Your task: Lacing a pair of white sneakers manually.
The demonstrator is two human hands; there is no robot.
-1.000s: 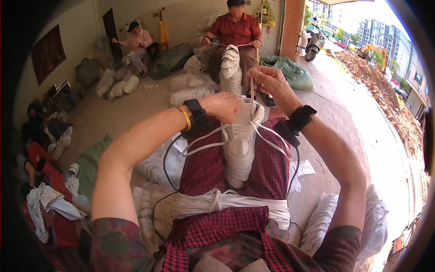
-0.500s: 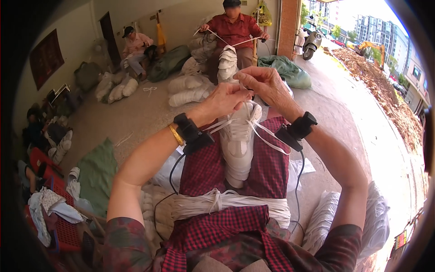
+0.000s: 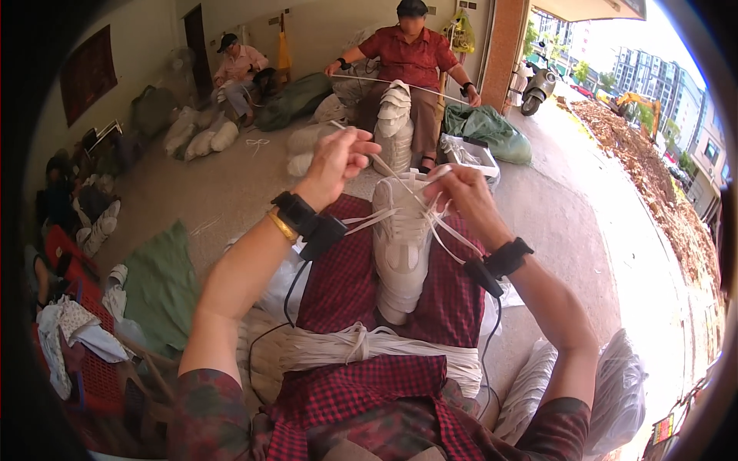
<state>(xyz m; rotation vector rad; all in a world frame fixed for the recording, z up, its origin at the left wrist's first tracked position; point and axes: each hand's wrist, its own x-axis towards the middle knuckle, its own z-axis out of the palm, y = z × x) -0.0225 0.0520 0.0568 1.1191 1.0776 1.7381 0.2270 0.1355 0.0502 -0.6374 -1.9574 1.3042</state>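
A white shoe upper (image 3: pixel 406 257) lies on top of a nested stack of uppers (image 3: pixel 398 298) between my knees, its toe toward me. Its loose laces hang out to both sides. My left hand (image 3: pixel 332 163), raised to the upper's left, closes on a white shoelace (image 3: pixel 390 174); a short end sticks out above the fingers, and the other part slants down to the upper's collar. Just right of the collar, my right hand (image 3: pixel 470 201) is closed in a pinch on a white lace. Its far fingertips are partly hidden.
A bundle of white laces (image 3: pixel 384 347) is tied across my checked lap. Wrapped stacks of uppers (image 3: pixel 619 388) stand at right. A seated co-worker (image 3: pixel 415 65) holds a lace beyond another stack (image 3: pixel 395 115). A white box (image 3: pixel 470 156) sits near a green sack (image 3: pixel 492 132).
My hands have moved apart and lower, the left leftward and the right toward me, with the lace now stretched from the upper. The co-worker's hands have spread wider.
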